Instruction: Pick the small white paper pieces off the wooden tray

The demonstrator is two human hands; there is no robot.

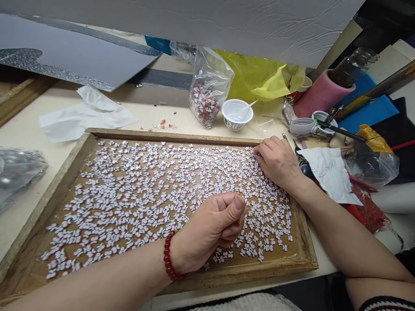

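Note:
A shallow wooden tray (48, 194) lies in front of me, its brown floor covered with several small white pieces (136, 190). My left hand (212, 226), with a red bead bracelet (168, 257) at the wrist, hovers over the tray's near middle as a closed fist, thumb pressed on the fingers; what it holds is hidden. My right hand (277, 162) rests at the tray's far right corner, fingers curled and fingertips pinched down among the white pieces there.
Behind the tray stand a plastic bag of red-and-white pieces (207, 93), a small white cup (237, 113), a yellow bag (262, 77) and crumpled white paper (84, 114). Right of the tray lie tools, a white sheet (329, 172) and a pink roll (320, 93).

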